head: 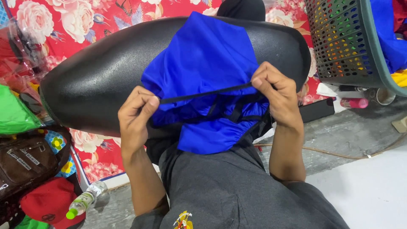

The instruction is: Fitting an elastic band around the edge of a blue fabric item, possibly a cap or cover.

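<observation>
While the left hand (136, 113) and right hand (273, 91) pinch its black strap (203, 94) taut, the blue cloth (203, 63) bunches.

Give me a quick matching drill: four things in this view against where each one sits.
Things:
1. blue fabric cover
2. green plastic laundry basket
3. clear plastic bottle with green cap
4. thin black strap

Places:
A. bottom left, on the floor
B. stretched between both hands
C. draped over the black padded seat
D. upper right corner

Pairs: 1-C, 2-D, 3-A, 4-B
</observation>
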